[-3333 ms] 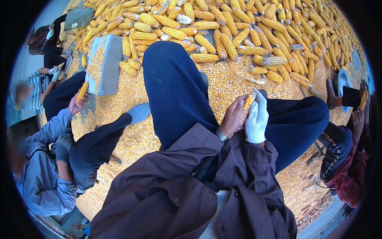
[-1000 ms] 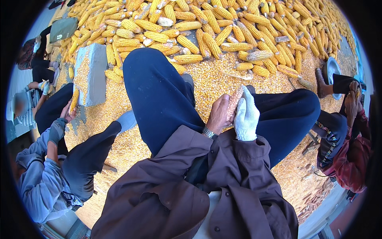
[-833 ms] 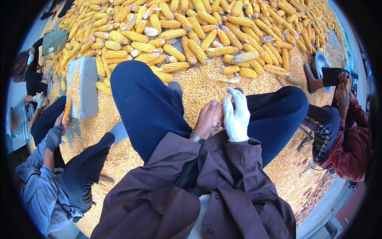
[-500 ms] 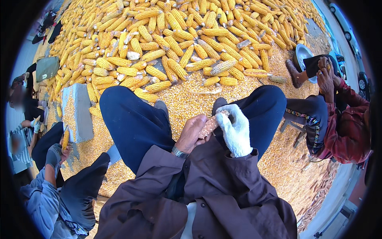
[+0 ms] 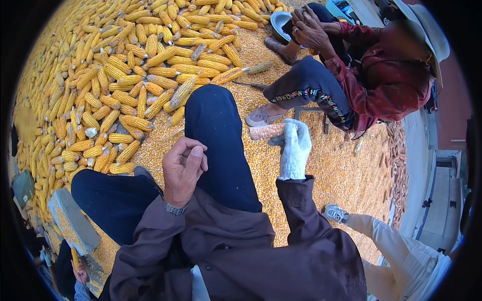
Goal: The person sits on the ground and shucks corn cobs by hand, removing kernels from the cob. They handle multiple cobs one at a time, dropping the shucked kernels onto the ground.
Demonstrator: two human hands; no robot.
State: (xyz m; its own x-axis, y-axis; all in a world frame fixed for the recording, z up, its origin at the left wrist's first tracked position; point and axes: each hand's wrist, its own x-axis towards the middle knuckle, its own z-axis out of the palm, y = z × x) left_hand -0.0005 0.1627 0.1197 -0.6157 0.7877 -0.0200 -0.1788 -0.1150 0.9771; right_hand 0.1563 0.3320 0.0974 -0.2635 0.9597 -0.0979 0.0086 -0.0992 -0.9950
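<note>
My right hand (image 5: 294, 149), in a white glove, is closed on one end of a stripped corn cob (image 5: 266, 132). The cob is pinkish with no yellow kernels visible, and it points left, held out to the right of my knee. My bare left hand (image 5: 186, 168), with a metal watch at the wrist, is by my right thigh. Its fingers curl loosely, the thumb stands up apart from them, and nothing shows in it. Loose yellow kernels (image 5: 331, 165) cover the ground beneath the cob.
A large heap of corn ears (image 5: 160, 72) lies ahead and left. A person in red (image 5: 386, 75) sits at the right, near a metal basin (image 5: 281, 25). Stripped cobs (image 5: 396, 160) lie along the right edge. Beige trousers (image 5: 386, 241) show at lower right; a grey block (image 5: 75, 220) stands left.
My hands have parted: the left has let go of the cob, and the right has carried it outward to the right. The view has turned right.
</note>
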